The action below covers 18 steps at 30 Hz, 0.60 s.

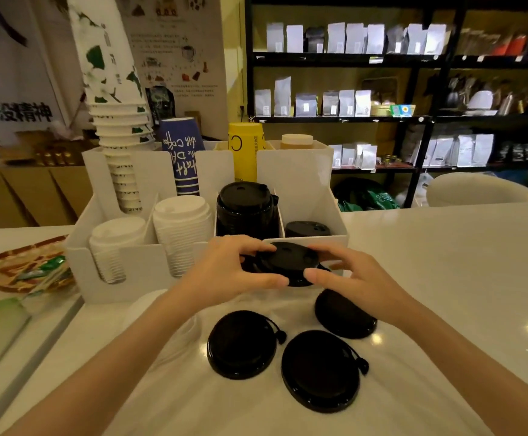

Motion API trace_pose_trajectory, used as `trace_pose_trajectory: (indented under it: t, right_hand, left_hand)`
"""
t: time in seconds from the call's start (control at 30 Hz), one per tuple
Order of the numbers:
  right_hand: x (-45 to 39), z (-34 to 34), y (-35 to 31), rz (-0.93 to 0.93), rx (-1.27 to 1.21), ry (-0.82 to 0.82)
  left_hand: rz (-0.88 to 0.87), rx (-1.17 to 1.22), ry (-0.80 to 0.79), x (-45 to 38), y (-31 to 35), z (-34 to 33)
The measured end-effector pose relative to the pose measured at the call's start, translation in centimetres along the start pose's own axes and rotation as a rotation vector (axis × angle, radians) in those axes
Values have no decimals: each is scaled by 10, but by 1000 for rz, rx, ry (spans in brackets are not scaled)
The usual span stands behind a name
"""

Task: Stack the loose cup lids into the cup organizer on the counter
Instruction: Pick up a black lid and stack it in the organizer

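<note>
You have a black lid (284,258) pinched by its rim between your left hand (231,269) and right hand (347,272), raised just in front of the white organizer (137,269), so it is grasped but not yet stacked. By my reading you are partway through: one tall black stack (245,206) and a short black one (308,229) already sit in the organizer beside two white stacks (181,228). Three loose lids (240,343) lie on the table (445,294) near you.
</note>
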State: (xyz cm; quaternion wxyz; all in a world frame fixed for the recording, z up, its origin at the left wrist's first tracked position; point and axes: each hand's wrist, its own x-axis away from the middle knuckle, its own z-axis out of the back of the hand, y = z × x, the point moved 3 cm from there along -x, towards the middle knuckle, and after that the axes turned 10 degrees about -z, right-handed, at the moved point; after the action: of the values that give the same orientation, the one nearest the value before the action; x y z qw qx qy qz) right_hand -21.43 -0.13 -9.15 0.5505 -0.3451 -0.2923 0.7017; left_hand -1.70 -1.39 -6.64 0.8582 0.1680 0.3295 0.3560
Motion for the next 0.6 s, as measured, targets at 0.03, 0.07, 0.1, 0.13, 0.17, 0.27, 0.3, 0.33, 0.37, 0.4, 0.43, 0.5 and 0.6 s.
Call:
trace_pose_trajectory:
  t: [0.03,0.07,0.1,0.13,0.17,0.27,0.3,0.33,0.37,0.4,0.43,0.5,0.6]
  right_hand:
    - [-4,3,-7,17,-27,10]
    - [-8,5,-14,33,-49,20]
    - [-12,7,-21,54,-68,31]
    - [-17,8,-28,78,-89,44]
    - [-22,10,-35,102,-106,64]
    - [-39,12,-53,155,-154,127]
    - [-45,12,-58,171,-174,142]
    - [-50,12,-61,185,-194,158]
    - [-55,11,-64,198,-220,181]
    - [-59,11,-66,207,-248,211]
    - [-63,10,-66,212,-268,246]
    - [-71,6,-65,206,-265,308]
    - [-80,-2,-59,196,-227,338]
  left_hand:
    - [-18,-7,20,-3,4,11]
    - [-34,-12,44,-6,8,21]
    - [-48,-16,70,-9,12,31]
    - [-63,-24,95,-12,15,40]
    - [-76,-34,120,-15,17,49]
    - [-95,-47,211,-23,17,68]
    - [-96,-38,249,-25,16,73]
    - [-95,-27,287,-27,14,76]
    - [-93,-18,324,-29,12,79]
    - [-94,-15,357,-30,9,80]
    - [-95,-17,389,-32,6,80]
    - [-99,-27,434,-34,-1,78]
    - [-78,-40,442,-38,-15,71]
